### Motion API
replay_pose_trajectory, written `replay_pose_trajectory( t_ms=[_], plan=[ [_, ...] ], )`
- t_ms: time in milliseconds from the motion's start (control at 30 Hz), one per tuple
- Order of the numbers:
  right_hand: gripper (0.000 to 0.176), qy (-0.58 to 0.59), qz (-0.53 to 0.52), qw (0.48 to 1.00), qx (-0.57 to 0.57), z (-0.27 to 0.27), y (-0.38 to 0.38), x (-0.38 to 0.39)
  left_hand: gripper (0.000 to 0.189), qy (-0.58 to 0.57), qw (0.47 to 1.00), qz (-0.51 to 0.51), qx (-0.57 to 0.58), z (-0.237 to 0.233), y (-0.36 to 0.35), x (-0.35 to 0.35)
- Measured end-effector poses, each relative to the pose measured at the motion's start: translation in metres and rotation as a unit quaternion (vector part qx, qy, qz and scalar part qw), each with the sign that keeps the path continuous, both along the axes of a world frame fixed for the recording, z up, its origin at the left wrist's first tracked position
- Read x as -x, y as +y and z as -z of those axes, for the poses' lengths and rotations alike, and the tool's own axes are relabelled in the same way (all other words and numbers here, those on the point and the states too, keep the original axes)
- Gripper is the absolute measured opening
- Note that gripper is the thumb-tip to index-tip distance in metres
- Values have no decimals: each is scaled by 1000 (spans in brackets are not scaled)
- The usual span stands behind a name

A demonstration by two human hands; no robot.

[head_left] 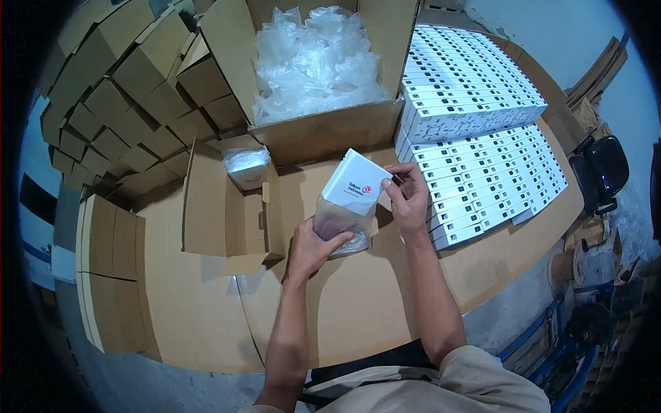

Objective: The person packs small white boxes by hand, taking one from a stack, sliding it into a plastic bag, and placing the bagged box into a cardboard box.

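Tilted in front of me is a white box (356,182) printed with "Telkom Indonesia" and a red mark. Its lower part sits inside a clear plastic bag (337,219), and its upper end sticks out. My left hand (311,249) is closed round the bagged lower end, thumb across the front. At the upper right corner, my right hand (408,199) pinches the box between thumb and fingers. Left of my hands stands an open small carton (213,227) with a plastic-wrapped package (246,167) at its far end.
A large carton (323,131) full of clear plastic bags (317,65) stands behind. Rows of white boxes (482,179) are stacked at right. Brown cartons (113,124) pile up at left, with two more (107,275) nearer. Cardboard (365,303) covers the table.
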State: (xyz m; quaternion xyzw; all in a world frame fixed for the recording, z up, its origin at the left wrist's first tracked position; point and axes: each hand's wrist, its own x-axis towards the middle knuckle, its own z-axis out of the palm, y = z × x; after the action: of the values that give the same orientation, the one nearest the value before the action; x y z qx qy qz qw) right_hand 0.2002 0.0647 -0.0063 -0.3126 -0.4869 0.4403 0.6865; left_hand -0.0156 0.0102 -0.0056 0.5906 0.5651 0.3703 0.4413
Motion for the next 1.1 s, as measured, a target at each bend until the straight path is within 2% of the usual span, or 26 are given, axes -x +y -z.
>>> replay_pose_trajectory(
  t_ms=[267, 500, 600, 700, 900, 1000, 1100],
  plan=[
    [20, -1, -23, 1000, 3, -3, -2, 5, 50, -9, 1000, -3, 2, 14, 1, 1],
    [19, -43, -35, 998, 25, -3, -4, 9, 52, -12, 1000, -7, 12, 4, -1, 0],
    [19, -56, -35, 997, 35, -3, -3, 9, 54, -51, 999, -2, -17, 12, 1, 0],
    [21, -65, -34, 997, 33, 0, -1, 8, 55, -88, 996, -2, 2, 11, 0, -1],
    [21, -74, -49, 995, 47, 1, -1, 6, 41, -202, 978, -4, 50, 8, 1, -1],
    [22, -91, -49, 993, 60, 3, 0, 7, 36, -236, 970, -43, 44, 16, 6, 0],
    [30, -101, -69, 988, 94, -1, -2, 8, 36, -210, 975, -61, 24, 24, 8, 2]
  ],
)
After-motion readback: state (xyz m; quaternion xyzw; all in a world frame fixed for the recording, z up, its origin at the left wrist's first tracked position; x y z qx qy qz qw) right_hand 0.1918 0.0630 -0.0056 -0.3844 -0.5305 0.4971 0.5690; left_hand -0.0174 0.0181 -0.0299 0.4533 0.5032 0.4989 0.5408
